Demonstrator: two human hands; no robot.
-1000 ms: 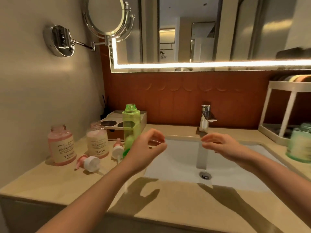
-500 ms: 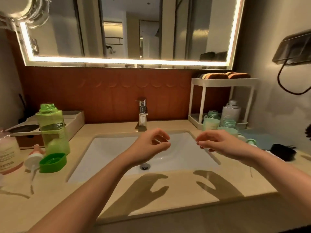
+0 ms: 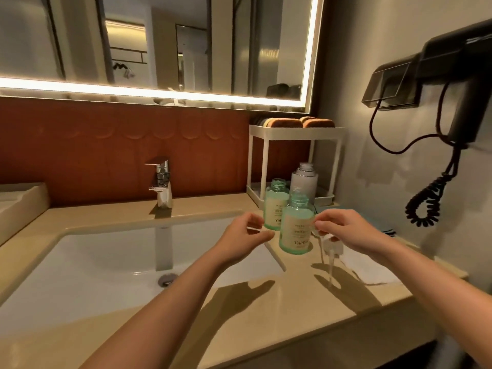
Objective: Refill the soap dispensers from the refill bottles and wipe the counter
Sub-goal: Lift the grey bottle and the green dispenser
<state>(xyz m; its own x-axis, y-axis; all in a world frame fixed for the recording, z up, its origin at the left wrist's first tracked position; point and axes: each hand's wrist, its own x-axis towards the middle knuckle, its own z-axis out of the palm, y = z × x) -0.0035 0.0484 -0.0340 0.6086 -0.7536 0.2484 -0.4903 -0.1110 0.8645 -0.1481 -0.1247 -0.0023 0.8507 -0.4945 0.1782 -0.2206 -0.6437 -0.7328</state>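
Two capless pale green dispenser bottles stand on the beige counter (image 3: 266, 323) right of the sink, the front bottle (image 3: 295, 230) ahead of the rear bottle (image 3: 275, 206). Behind them a grey-white refill bottle (image 3: 303, 179) stands open-topped. My left hand (image 3: 245, 235) hovers just left of the front bottle, fingers loosely curled and holding nothing. My right hand (image 3: 348, 230) hovers just right of it, fingertips close to the bottle's side; contact cannot be told. A white pump head (image 3: 331, 247) with its tube lies on the counter under my right hand.
The white sink basin (image 3: 93, 262) and chrome faucet (image 3: 161, 182) are to the left. A white two-tier rack (image 3: 295, 133) with sponges stands in the back corner. A white cloth (image 3: 370, 270) lies at the right edge. A corded hair dryer (image 3: 458, 70) hangs on the right wall.
The view has swung right, away from the pink and green bottles on the left. Both hands moved right across the sink and now flank the front green dispenser bottle.
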